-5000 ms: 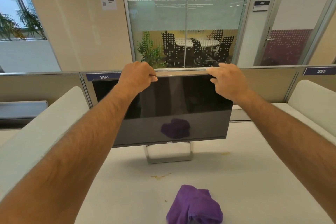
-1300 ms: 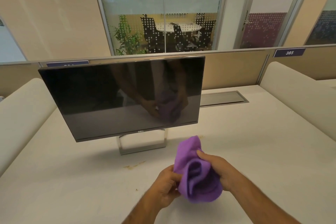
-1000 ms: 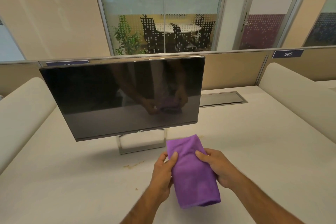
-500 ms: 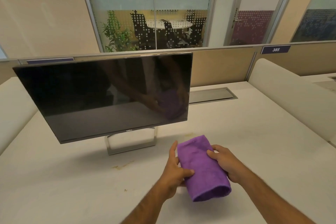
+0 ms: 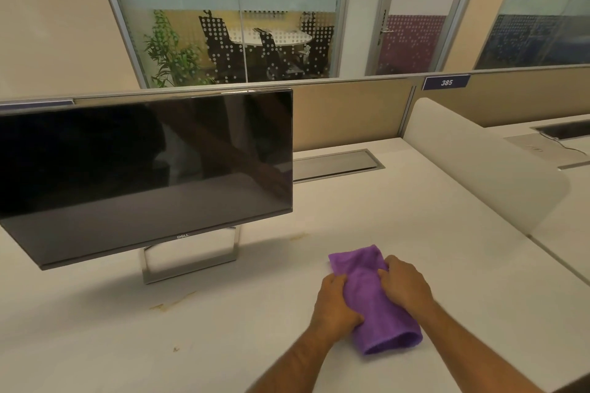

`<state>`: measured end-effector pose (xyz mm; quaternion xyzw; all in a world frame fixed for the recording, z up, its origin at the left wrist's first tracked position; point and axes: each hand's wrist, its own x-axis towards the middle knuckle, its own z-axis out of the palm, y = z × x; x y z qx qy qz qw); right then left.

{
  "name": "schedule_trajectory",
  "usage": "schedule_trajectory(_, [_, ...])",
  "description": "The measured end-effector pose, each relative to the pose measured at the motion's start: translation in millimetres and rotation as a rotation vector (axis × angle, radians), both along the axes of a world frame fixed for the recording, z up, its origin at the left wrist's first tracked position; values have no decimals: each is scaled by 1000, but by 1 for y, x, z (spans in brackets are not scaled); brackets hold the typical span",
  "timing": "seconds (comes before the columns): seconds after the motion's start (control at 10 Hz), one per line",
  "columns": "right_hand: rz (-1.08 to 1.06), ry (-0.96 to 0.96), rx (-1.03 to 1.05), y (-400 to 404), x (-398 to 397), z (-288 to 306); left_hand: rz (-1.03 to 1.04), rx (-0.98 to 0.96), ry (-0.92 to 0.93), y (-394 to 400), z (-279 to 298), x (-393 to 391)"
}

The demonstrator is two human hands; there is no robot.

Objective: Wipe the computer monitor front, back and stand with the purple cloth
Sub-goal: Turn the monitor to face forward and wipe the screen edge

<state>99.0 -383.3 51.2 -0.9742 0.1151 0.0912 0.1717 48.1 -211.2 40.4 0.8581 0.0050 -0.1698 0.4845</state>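
Cloth folded and in hand, monitor not yet touched

The wide white surface (image 5: 383,201) carries everything here, with a few small brownish stains on it in front of the screen. On its left part stands the flat black-screened monitor (image 5: 143,166), its dark glass tilted toward the viewer, raised on an open rectangular silver metal stand (image 5: 191,262). The back of it is hidden from this view.

To the right of the stand, nearer the viewer and well apart from the screen, lies the folded purple fleecy cloth (image 5: 376,303), pressed down onto the surface. The left hand (image 5: 335,300) has its grip curled round the cloth's left edge; the right hand (image 5: 404,284) has fingers curled over the right edge, holding it too.

The step in hand looks like readying the cloth, squaring it into a pad before any wiping begins. Next, I judge, one hand must lift the pad up and leftward to the glass, pressing lightly so the tilted panel does not rock on its stand
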Motion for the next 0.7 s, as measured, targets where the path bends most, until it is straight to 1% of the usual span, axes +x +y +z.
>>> schedule_trajectory(0.2, [74,-67,-231,6,-7,-7,-97,305,-69,-3,2,-1])
schedule_trajectory(0.3, [58,-73,-189,9,-6,-6,-145,433,-179,6,0,-3])
schedule_trajectory(0.4, [-21,-157,-80,13,-4,6,-176,525,-317,22,0,-7])
schedule_trajectory(0.5, [-36,-254,-5,19,-3,16,-147,624,-436,37,-1,-14])
schedule_trajectory(0.6, [8,-410,118,35,-6,28,-62,711,-598,58,-7,-16])
schedule_trajectory(0.7, [25,-564,433,67,-14,53,1,673,-657,86,-10,-17])
